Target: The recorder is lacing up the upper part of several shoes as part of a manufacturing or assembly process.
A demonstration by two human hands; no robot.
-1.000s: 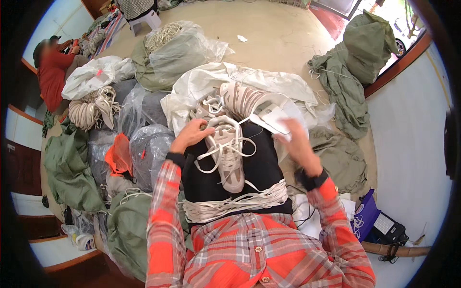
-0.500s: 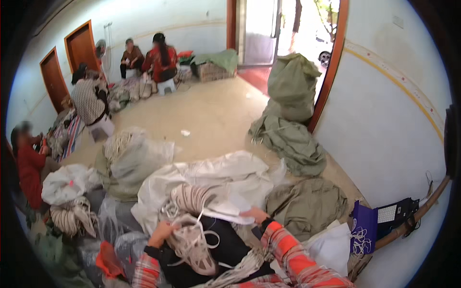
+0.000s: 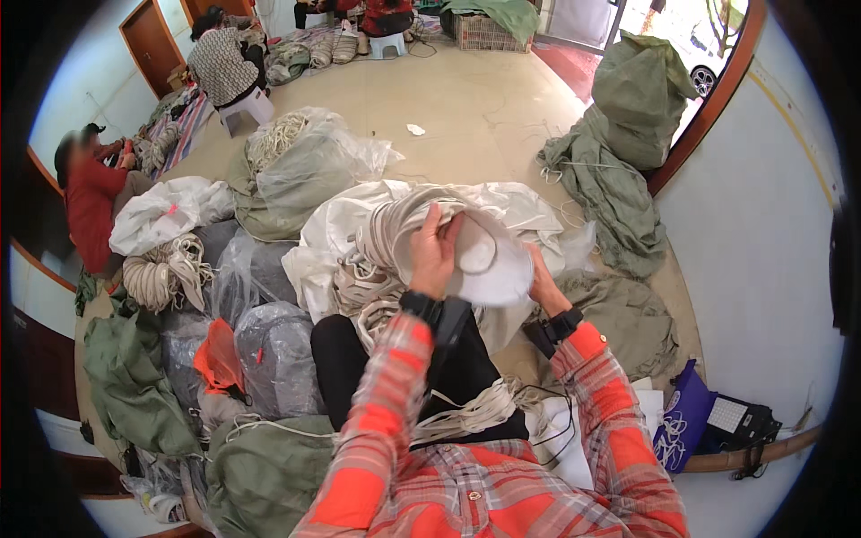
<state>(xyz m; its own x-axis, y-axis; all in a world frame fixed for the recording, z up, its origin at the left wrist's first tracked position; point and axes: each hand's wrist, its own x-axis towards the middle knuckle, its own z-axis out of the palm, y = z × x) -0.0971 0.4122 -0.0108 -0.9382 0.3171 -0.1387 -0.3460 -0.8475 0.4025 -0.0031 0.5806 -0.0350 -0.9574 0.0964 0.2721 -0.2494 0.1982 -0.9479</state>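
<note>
In front of my lap, my left hand point(image 3: 434, 255) grips the rim of a nested stack of beige-grey shoe uppers point(image 3: 377, 235), fingers curled over the edge. My right hand point(image 3: 545, 282) pinches the far right edge of a shoe upper point(image 3: 498, 276) at the end of that stack; its white inner side faces me. More striped shoe uppers point(image 3: 366, 291) lie below the stack on a white sack point(image 3: 314, 229). A bundle of pale laces point(image 3: 480, 411) rests across my lap on black trousers.
Green sacks point(image 3: 641, 103) stand by the doorway at right. Plastic-wrapped grey bundles point(image 3: 278, 354), an orange bag point(image 3: 218, 359) and another stack of uppers point(image 3: 161, 280) lie to my left. A purple box point(image 3: 689, 412) holds laces at right. Several people sit farther back.
My view has tipped downward. Both hands have moved up and forward from my lap. The laced upper under my left hand has left my lap, and that hand now grips the stack.
</note>
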